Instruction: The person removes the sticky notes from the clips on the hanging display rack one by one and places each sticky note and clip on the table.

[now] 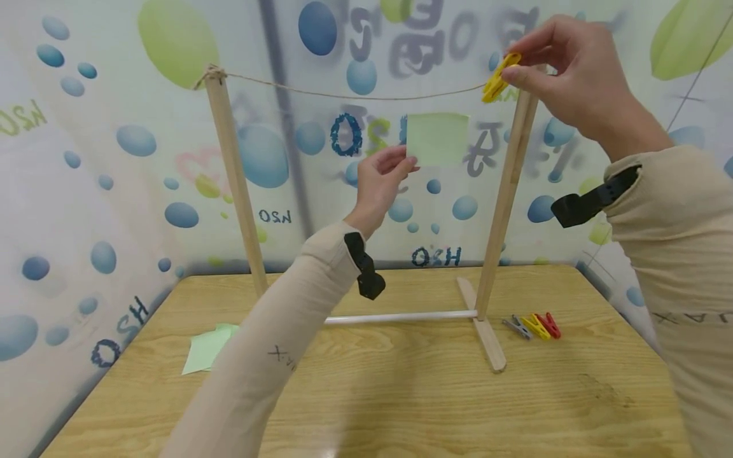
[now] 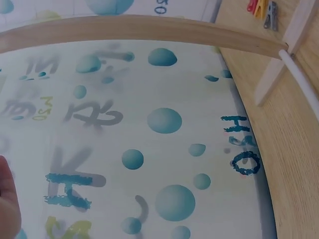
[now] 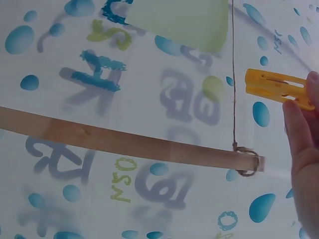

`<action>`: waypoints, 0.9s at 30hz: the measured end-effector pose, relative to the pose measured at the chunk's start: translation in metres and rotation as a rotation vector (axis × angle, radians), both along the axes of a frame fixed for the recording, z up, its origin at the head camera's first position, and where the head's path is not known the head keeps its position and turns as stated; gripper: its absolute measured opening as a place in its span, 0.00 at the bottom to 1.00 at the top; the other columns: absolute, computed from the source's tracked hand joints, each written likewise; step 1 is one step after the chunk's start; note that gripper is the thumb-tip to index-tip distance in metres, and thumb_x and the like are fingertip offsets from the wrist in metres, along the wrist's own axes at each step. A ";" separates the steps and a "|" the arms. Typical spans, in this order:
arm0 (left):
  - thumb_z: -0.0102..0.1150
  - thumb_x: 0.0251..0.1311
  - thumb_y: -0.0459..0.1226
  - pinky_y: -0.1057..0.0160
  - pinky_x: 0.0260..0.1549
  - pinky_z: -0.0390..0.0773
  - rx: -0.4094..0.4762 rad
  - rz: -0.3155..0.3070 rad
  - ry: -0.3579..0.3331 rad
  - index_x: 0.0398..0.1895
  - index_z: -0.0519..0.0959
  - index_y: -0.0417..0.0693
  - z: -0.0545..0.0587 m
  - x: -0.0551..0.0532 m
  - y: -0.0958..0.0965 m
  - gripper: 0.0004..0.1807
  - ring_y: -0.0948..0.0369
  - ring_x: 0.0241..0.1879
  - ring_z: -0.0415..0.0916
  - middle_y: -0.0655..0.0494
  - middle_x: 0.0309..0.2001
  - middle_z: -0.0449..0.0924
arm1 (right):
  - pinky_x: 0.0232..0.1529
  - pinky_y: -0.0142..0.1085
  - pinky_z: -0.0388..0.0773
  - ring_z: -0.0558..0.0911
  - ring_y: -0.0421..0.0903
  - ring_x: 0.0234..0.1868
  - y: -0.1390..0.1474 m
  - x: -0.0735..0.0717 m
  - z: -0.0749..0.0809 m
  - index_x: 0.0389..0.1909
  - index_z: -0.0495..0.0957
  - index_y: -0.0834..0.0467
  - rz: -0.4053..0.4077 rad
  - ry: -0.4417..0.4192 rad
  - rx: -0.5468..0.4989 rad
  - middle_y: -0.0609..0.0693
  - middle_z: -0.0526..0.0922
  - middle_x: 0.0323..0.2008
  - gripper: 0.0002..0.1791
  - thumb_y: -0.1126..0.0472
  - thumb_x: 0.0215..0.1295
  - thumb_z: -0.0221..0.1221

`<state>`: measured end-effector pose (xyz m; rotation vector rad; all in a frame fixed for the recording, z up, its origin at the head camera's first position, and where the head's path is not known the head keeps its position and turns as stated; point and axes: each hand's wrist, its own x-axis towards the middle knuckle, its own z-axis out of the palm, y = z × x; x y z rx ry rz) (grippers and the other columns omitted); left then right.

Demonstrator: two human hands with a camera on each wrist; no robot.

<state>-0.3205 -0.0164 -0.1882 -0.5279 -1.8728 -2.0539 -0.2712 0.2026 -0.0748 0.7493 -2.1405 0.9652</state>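
Observation:
A square of pale green paper (image 1: 438, 140) is pinched at its lower left corner by my left hand (image 1: 380, 184), just below the sagging string (image 1: 343, 96). My right hand (image 1: 578, 79) pinches a yellow clothespin (image 1: 499, 79) beside the string's right end, near the top of the right wooden post (image 1: 509, 184). In the right wrist view the clothespin (image 3: 276, 87) lies between thumb and finger, apart from the string (image 3: 234, 74). Only a sliver of my left hand (image 2: 7, 204) shows in the left wrist view, where the paper is out of sight.
The left wooden post (image 1: 235, 172) carries the string's knotted end. A white rod (image 1: 401, 316) joins the posts low down. Grey (image 1: 518, 327), yellow (image 1: 536, 326) and red (image 1: 550, 324) clothespins lie right of the frame's foot (image 1: 489, 346). More green paper (image 1: 206, 350) lies at the left.

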 end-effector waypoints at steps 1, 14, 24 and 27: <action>0.57 0.57 0.33 0.65 0.41 0.75 -0.014 -0.011 0.002 0.44 0.77 0.38 0.000 0.000 -0.003 0.13 0.60 0.36 0.79 0.47 0.39 0.81 | 0.48 0.22 0.69 0.74 0.36 0.40 0.001 0.001 -0.001 0.44 0.75 0.56 0.007 0.004 0.000 0.40 0.73 0.38 0.11 0.67 0.59 0.56; 0.59 0.55 0.34 0.64 0.43 0.75 -0.150 -0.035 -0.011 0.44 0.77 0.38 -0.019 0.013 -0.053 0.13 0.57 0.37 0.79 0.49 0.37 0.81 | 0.47 0.19 0.67 0.75 0.37 0.43 0.018 0.014 -0.017 0.50 0.74 0.59 0.093 -0.049 -0.093 0.45 0.75 0.43 0.18 0.71 0.57 0.57; 0.59 0.55 0.33 0.66 0.41 0.75 -0.165 0.006 -0.073 0.43 0.77 0.38 -0.034 0.031 -0.109 0.12 0.65 0.32 0.79 0.64 0.29 0.81 | 0.42 0.16 0.68 0.75 0.36 0.43 0.034 0.021 -0.040 0.50 0.75 0.59 0.072 -0.071 -0.104 0.44 0.75 0.42 0.18 0.71 0.57 0.57; 0.59 0.55 0.33 0.67 0.40 0.75 -0.149 0.036 -0.088 0.39 0.78 0.44 -0.041 0.037 -0.126 0.08 0.66 0.32 0.79 0.66 0.28 0.81 | 0.41 0.16 0.68 0.74 0.36 0.43 0.042 0.021 -0.050 0.51 0.74 0.58 0.049 -0.100 -0.132 0.43 0.76 0.41 0.19 0.70 0.57 0.57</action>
